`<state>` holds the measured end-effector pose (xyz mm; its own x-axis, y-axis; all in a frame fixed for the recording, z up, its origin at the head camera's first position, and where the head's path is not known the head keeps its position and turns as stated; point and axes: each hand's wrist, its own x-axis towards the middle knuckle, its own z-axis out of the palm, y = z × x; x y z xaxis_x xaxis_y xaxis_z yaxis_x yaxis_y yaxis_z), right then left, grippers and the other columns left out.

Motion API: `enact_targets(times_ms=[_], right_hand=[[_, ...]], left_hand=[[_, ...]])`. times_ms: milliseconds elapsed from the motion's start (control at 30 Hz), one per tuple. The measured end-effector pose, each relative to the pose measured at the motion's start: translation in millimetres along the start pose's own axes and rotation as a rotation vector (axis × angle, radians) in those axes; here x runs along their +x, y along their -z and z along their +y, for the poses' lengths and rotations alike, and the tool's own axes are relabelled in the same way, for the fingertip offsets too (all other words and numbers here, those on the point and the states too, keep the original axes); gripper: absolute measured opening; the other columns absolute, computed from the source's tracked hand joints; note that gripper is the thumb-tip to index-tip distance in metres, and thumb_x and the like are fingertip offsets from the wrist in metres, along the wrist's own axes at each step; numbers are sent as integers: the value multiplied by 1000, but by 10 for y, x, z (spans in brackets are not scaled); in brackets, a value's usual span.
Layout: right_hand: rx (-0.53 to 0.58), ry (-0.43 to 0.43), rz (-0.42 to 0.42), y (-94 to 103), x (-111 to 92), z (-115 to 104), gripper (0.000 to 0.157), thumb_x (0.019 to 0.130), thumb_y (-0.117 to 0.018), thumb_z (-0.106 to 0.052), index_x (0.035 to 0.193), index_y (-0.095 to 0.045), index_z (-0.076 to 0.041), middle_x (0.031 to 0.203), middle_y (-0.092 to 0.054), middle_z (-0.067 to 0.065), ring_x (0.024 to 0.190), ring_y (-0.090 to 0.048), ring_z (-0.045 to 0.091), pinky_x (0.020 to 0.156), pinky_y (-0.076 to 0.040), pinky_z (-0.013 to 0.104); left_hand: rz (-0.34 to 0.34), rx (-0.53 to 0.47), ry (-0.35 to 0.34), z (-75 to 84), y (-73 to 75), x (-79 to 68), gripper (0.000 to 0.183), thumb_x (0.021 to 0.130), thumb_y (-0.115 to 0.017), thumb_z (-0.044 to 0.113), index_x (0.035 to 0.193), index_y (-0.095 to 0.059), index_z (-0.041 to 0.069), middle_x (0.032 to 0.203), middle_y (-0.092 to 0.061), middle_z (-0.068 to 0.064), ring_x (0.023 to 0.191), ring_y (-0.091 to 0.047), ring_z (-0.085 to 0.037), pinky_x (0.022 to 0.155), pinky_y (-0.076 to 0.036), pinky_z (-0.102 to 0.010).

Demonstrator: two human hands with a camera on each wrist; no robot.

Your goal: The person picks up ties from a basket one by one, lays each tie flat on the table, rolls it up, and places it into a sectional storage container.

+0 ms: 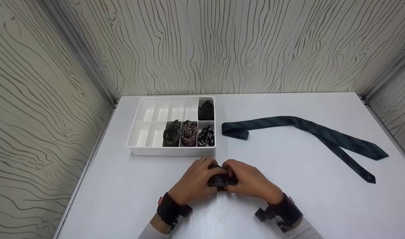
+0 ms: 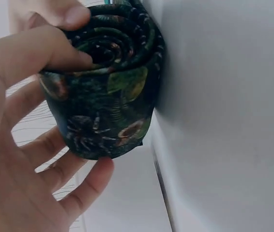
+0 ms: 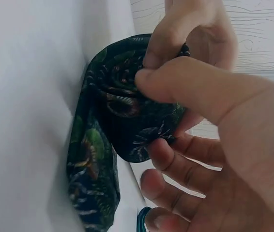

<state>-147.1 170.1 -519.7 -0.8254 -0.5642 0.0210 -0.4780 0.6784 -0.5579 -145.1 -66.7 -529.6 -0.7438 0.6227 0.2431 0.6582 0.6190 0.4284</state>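
Observation:
Both hands are on a dark necktie (image 1: pixel 219 181), coiled into a roll and patterned with leaves and spider-like figures. From one side, my left hand (image 1: pixel 196 181) grips the roll; its thumb presses into the spiral in the left wrist view, where the roll (image 2: pixel 105 108) stands on edge on the white table. My right hand (image 1: pixel 250 180) pinches the roll's other side between thumb and fingers. A loose tail (image 3: pixel 93 179) of the tie extends along the table in the right wrist view. Beyond the hands, the white divided tray (image 1: pixel 171 151) has several rolled neckties in its compartments.
A dark green striped necktie (image 1: pixel 338 136) lies stretched out on the table's right side, folded over at its left end. Rolled ties, such as a reddish one (image 1: pixel 189 133), fill compartments on the tray's right. Wood-grain panels (image 1: pixel 222 46) enclose the table at the back and sides.

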Motion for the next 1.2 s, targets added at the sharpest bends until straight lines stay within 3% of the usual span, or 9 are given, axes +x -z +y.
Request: enact_targets(times_ms=[100, 333, 533, 700, 800, 900, 1033, 1200], right_hand=[[-16, -26, -10, 3, -7, 33, 56, 75, -87, -12, 122, -58, -17, 101, -63, -5, 95, -61, 12, 81, -55, 34], [-37, 26, -2, -4, -21, 39, 65, 79, -92, -31, 133, -57, -17, 128, -58, -1, 115, -62, 16, 97, -59, 42], [-47, -24, -15, 14, -32, 46, 55, 78, -91, -17, 122, -58, -16, 112, -63, -3, 107, -63, 15, 93, -58, 41], [-3, -9, -36, 24, -35, 56, 59, 82, -89, -24, 131, -57, -18, 122, -66, -2, 112, -67, 17, 96, -58, 43], [23, -19, -18, 19, -33, 83, 53, 83, -88, -20, 127, -58, -17, 118, -68, -1, 107, -68, 17, 91, -58, 41], [39, -39, 3, 13, -35, 125, 50, 80, -88, -10, 119, -57, -14, 111, -68, 1, 100, -65, 17, 85, -56, 38], [64, -38, 38, 6, -38, 156, 54, 75, -86, 0, 119, -57, -14, 112, -68, 2, 102, -65, 17, 89, -57, 40], [68, 13, 145, -2, -21, 130, 60, 74, -84, 8, 122, -56, -12, 115, -67, 2, 107, -67, 17, 95, -59, 43]], left_hand=[[-8, -22, 15, -4, -7, -11, 61, 75, -87, 19, 132, -66, 26, 122, -62, 3, 110, -58, -16, 99, -52, -36], [30, 47, -44, 8, -49, 11, 53, 77, -92, 31, 125, -69, 23, 117, -64, 3, 109, -60, -15, 97, -51, -34], [54, 32, -66, 39, -87, 34, 54, 77, -90, 30, 128, -72, 26, 119, -63, 4, 111, -58, -15, 97, -52, -32], [60, 34, -77, 73, -104, 72, 48, 82, -89, 34, 128, -76, 24, 121, -65, 3, 113, -58, -14, 99, -53, -30], [32, -56, 1, 80, -106, 74, 55, 90, -84, 45, 138, -70, 21, 129, -63, 0, 118, -59, -15, 103, -54, -31], [-17, -199, 148, 63, -120, 65, 63, 100, -66, 58, 149, -60, 17, 137, -58, -3, 124, -59, -16, 107, -55, -37], [-39, -338, 305, 29, -160, 68, 61, 109, -47, 57, 149, -59, 13, 133, -63, -6, 118, -64, -18, 105, -56, -41], [9, -564, 394, 15, -198, 110, 53, 110, -54, 47, 145, -58, 8, 116, -75, -7, 98, -70, -13, 88, -58, -33]])
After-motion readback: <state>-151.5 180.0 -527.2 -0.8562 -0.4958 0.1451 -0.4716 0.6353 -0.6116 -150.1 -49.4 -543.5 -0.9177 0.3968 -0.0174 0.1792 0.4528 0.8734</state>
